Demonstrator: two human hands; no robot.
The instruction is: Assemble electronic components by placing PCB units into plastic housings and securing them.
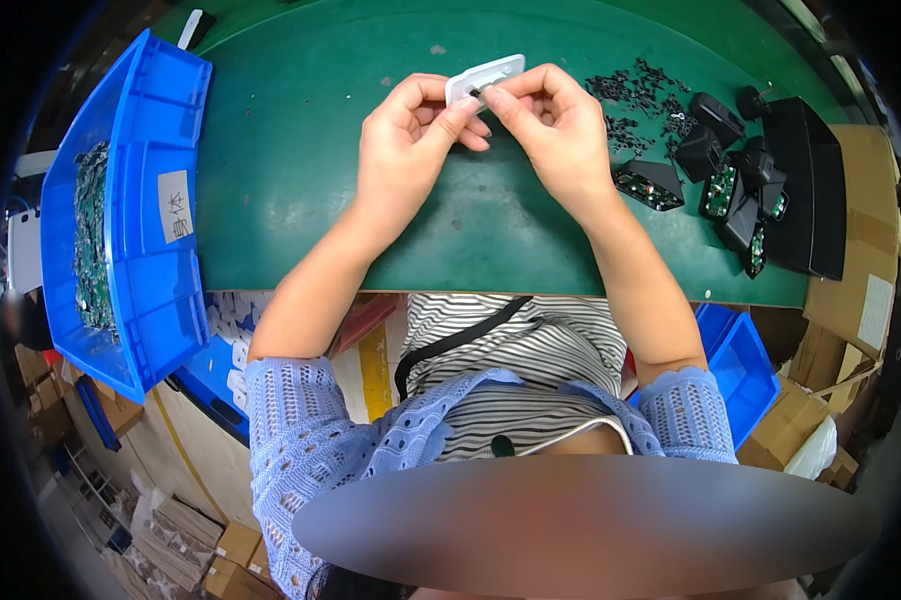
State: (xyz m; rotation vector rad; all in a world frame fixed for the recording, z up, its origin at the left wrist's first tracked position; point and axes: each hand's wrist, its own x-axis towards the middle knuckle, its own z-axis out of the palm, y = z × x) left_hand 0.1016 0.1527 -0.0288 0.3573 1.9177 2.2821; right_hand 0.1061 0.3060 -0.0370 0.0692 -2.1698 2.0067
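A shallow white plastic cover (488, 73) is held tilted above the far middle of the green table. My left hand (403, 145) is closed on its left end, with the thumb pressed to the inner face. Closed around the right side is my right hand (563, 130), its thumb reaching inside the cover. Between the two thumb tips sits a small black part (476, 92); how it is seated there is hidden by the fingers. My other fingertips curl behind and under the cover.
Many small black parts (636, 95) lie scattered on the green table (291, 190), right of my hands. Beside them are black housings (701, 150) with green circuit boards and a black bin (811, 190). A blue crate (161, 150) of circuit boards stands left; a cardboard box (866, 230) stands right.
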